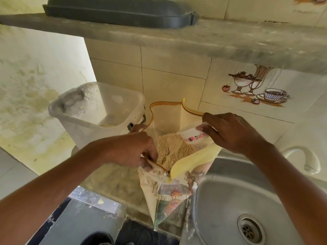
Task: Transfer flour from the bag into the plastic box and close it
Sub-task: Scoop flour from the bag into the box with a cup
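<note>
The open flour bag [192, 157], yellow inside with a printed outside, stands on the counter next to the sink. Beige flour [170, 147] fills it. My left hand [131, 149] grips the bag's near left rim, fingers tucked into the opening. My right hand [231, 131] pinches the far right rim and holds the mouth spread wide. The clear plastic box [83, 128] stands behind and left of the bag, open, dusted with flour, with a little flour at its bottom. A dark grey lid [120, 9] lies on the stone shelf above.
A steel sink [230, 200] with its drain sits right of the bag, with a white tap [300, 154] behind it. The stone shelf [212, 38] overhangs the counter. Tiled wall stands behind. The counter's front edge and the floor lie below left.
</note>
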Demonstrator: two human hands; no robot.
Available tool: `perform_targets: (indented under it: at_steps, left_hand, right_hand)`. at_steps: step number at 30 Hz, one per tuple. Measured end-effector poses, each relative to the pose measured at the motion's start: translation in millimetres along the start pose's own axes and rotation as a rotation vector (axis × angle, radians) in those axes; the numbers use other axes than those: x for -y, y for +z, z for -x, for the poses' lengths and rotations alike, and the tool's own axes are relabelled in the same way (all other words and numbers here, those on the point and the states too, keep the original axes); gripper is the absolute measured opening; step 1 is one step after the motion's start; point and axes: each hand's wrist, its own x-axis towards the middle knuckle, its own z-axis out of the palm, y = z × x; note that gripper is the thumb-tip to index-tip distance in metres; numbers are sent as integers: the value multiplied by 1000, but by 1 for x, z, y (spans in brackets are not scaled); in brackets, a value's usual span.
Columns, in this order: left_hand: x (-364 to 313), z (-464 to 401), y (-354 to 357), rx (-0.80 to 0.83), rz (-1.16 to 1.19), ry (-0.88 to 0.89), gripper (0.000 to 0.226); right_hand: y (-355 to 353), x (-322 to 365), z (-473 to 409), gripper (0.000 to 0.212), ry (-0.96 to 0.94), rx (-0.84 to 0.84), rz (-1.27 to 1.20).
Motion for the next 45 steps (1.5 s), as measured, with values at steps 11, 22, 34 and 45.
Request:
perform_targets:
  at_steps: [11,22,34,45]
  left_hand:
    - [8,1,-20,-403,-157,35,32]
    - [74,-12,-39,-389,-157,-23,28]
    - [91,-13,-33,-367,127,75,36]
    - [94,-14,-34,-351,100,54,22]
  right_hand:
    - [4,44,-61,43,47,546,161]
    - [84,52,-131,27,170,910,158]
    - [145,84,-131,8,-203,884,463]
    - [163,90,-121,19,-151,931,352]
